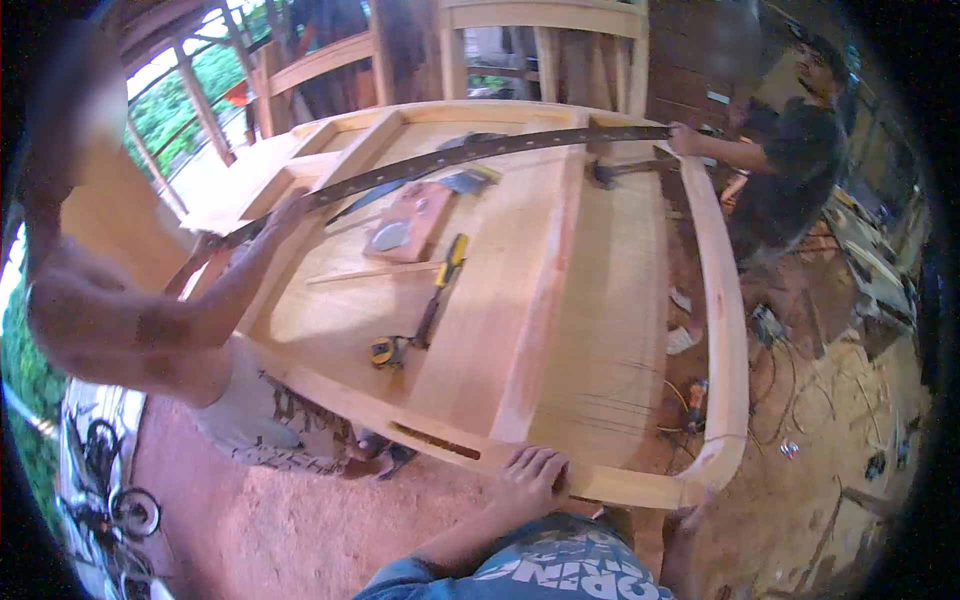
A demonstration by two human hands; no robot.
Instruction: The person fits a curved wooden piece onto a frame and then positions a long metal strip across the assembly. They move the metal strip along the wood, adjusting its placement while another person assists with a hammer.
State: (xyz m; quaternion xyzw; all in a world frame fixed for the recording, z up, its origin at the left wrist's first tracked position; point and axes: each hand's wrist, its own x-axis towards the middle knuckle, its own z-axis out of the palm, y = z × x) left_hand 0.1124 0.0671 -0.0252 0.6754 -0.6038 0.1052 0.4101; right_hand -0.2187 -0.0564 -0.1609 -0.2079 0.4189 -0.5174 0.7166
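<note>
A large wooden frame (600, 484) with a rounded near corner lies in front of me, panelled inside with boards. My left hand (535, 474) rests over its near rail, fingers curled across the top edge, right of a long slot (435, 440) cut in the rail. My right hand (688, 516) is at the near right corner, dark and mostly hidden below the rail, so its fingers do not show. Inside the frame lie a yellow tape measure (384, 351), a tool with a yellow-and-black handle (453, 260), a reddish wooden block (412, 222) and a hammer (604, 174).
Two people, left (130, 310) and right (790, 170), hold a long dark strip with holes (480, 150) across the frame. Corded tools (768, 325) and cables lie on the dirt floor at right. Motorbikes (110, 500) stand lower left; upright timber frames (545, 15) stand behind.
</note>
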